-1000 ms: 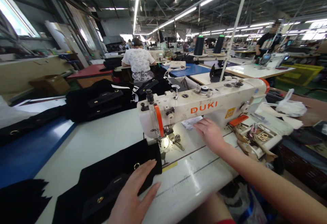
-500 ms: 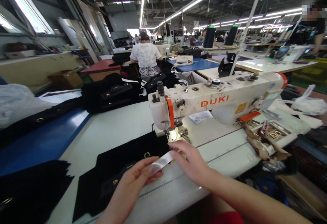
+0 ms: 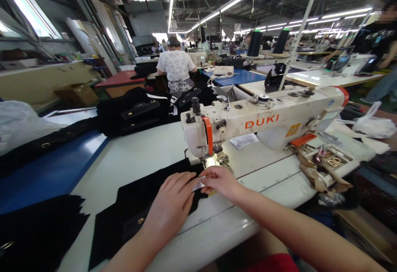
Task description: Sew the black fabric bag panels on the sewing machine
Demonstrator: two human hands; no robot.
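A short white strip (image 3: 199, 184), shiny and ribbon-like, shows between my two hands just in front of the sewing machine's needle area. My right hand (image 3: 221, 182) pinches its right end with thumb and fingertips. Back upward, my left hand (image 3: 172, 203) lies over the black fabric piece (image 3: 136, 197), its fingers close together and closed on the strip's left end; that grip is partly hidden. The fabric carries gold-coloured metal fittings and lies on the white table, reaching up to the sewing machine (image 3: 263, 119).
A tray (image 3: 344, 166) of metal rings and tan straps sits at the right. More black pieces (image 3: 37, 226) lie at the left, with a black pile (image 3: 133, 110) behind. A person (image 3: 176, 67) sits ahead; another person (image 3: 376, 40) stands at far right.
My left hand has moved up and right, turning its back upward, closer to my right hand. My right hand has shifted slightly left. Less of the white strip shows between them.
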